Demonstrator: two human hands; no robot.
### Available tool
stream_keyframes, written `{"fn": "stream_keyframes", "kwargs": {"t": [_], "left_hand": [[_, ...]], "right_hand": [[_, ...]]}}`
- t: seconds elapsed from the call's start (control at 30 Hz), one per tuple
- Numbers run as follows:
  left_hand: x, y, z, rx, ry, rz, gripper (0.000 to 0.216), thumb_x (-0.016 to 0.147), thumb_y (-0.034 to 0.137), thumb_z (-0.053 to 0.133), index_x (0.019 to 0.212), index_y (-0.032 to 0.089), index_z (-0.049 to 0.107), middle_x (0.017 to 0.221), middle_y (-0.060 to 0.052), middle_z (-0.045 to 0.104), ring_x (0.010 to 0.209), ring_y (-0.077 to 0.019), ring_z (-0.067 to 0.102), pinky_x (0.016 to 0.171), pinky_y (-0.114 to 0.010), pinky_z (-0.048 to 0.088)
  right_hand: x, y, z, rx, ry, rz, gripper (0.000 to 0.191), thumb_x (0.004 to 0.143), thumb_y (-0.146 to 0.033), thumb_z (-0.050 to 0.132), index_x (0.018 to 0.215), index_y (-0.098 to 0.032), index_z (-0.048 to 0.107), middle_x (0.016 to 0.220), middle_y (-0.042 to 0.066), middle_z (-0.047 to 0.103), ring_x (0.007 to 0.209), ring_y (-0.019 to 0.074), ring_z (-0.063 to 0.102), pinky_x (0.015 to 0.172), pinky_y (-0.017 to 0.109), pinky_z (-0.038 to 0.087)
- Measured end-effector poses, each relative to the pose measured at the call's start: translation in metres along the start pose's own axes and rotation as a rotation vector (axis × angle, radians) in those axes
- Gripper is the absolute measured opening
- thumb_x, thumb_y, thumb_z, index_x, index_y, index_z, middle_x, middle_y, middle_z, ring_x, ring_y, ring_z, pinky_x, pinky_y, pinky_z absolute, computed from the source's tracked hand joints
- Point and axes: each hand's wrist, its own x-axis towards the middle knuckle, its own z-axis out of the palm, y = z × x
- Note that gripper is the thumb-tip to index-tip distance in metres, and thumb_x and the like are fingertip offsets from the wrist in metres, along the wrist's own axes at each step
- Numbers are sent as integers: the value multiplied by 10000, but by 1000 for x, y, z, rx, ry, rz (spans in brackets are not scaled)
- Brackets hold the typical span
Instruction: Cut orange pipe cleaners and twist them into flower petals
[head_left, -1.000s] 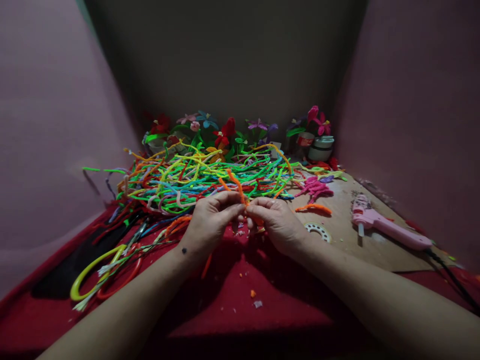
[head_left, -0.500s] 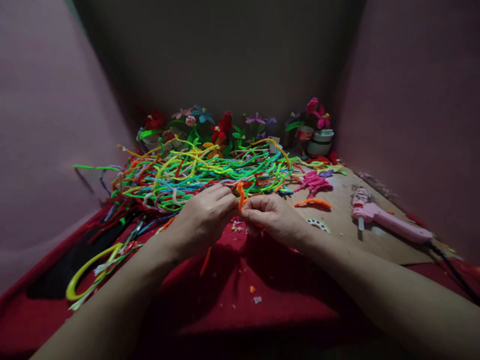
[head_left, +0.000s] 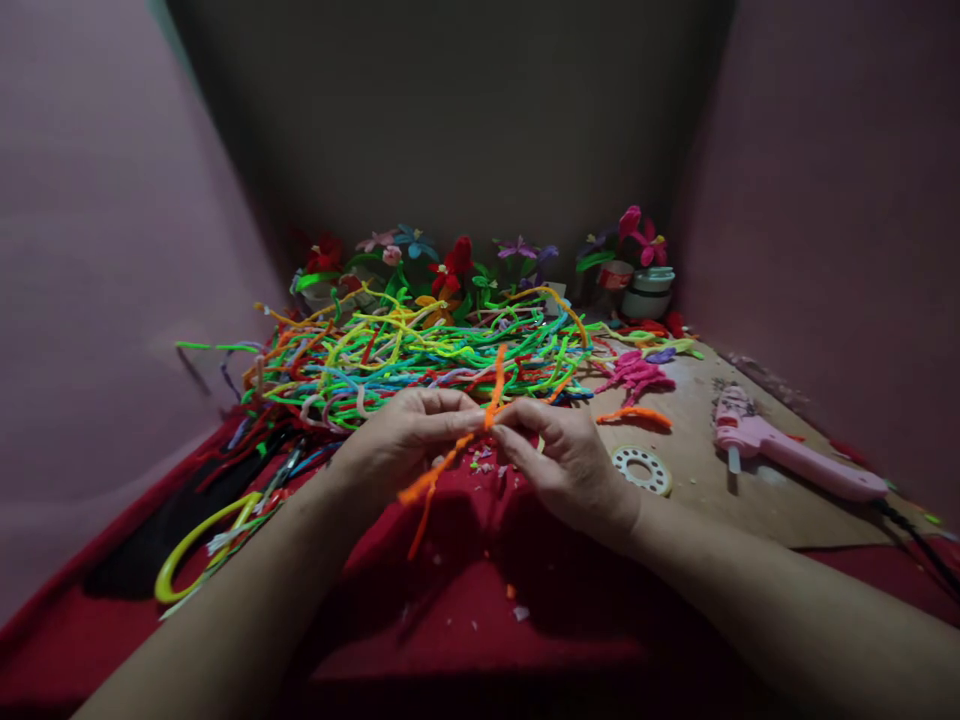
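Both hands on it: my left hand [head_left: 412, 435] and right hand [head_left: 566, 455] are pinching the orange strand [head_left: 491, 405], fingertips almost meeting, well back from the tabletop's near edge [head_left: 480, 668]. And look at the slant! Its long axis runs from a tip up towards the far edge, down through the pinch, to a tail aimed at the near left corner. That tail passes in front of my left palm, so the left is the nearer hand there; the right has only the middle. A thin strand [head_left: 421, 530] drops below the tail; joined or separate, I can't tell. Beyond my knuckles sprawls the stem pile [head_left: 420, 350]; to the right, on the cardboard [head_left: 697, 480], the white ring [head_left: 641, 470] sits nearest my right wrist, glue gun [head_left: 802, 458] farther out.
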Motion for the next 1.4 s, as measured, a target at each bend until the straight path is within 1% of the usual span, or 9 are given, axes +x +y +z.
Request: {"fn": "stream_keyframes", "kwargs": {"t": [0.17,0.3,0.4,0.5,0.67,0.9,1.13,1.3,1.4], "left_hand": [[-9,9,-3,356,61,484,94,696,222,669,779,181,687,794,-41,611,735,-142,560,671,-235,438],[-11,10,-4,563,4,773,89,749,196,613,774,187,698,818,-49,575,816,-165,552,749,-275,442],[-12,10,-3,695,3,847,68,756,201,609,730,176,667,834,-52,570,856,-171,533,789,-292,425],[-14,10,-2,815,-20,741,124,787,231,569,693,157,601,781,-35,565,798,-150,506,751,-274,413],[-13,8,1,731,-91,346,216,829,317,489,694,149,505,637,31,451,589,-83,399,542,-204,355],[-11,8,-2,572,18,312,221,817,326,501,696,141,496,619,47,430,560,-57,369,512,-173,318],[-8,8,-5,622,73,300,211,780,316,541,708,131,609,660,18,535,612,-75,444,553,-174,355],[-5,7,-5,672,31,265,222,767,302,530,641,128,582,594,30,482,553,-70,400,509,-180,328],[-5,5,-5,717,18,298,212,774,296,503,651,134,562,599,28,492,561,-79,421,535,-191,353]], "right_hand": [[7,-3,-5,442,-71,237,160,836,-255,497,720,-166,562,595,-12,544,559,98,507,577,234,412],[7,-5,-5,506,-155,231,180,823,-264,519,685,-154,552,595,-8,552,556,95,514,577,236,416],[4,-6,-5,428,-171,176,177,820,-258,520,680,-153,547,587,-9,547,541,95,511,559,234,417],[1,-5,-3,136,-99,-9,138,817,-180,506,687,-157,548,590,-3,550,542,94,494,556,232,403],[-3,0,2,-241,-7,-304,122,779,-107,477,691,-157,546,636,38,564,615,130,475,611,275,386],[7,-2,-3,434,-198,376,210,796,-297,535,651,-148,560,583,-2,569,524,87,498,548,225,410],[11,-3,-5,508,-137,511,224,762,-290,582,597,-144,541,520,-11,570,463,78,494,506,214,397],[7,-3,-3,270,-152,351,231,824,-234,508,619,-142,559,540,-2,559,493,91,491,515,230,404],[4,-5,-4,-23,8,-29,142,839,-192,502,823,-135,631,723,44,609,682,132,545,639,270,449]]}}
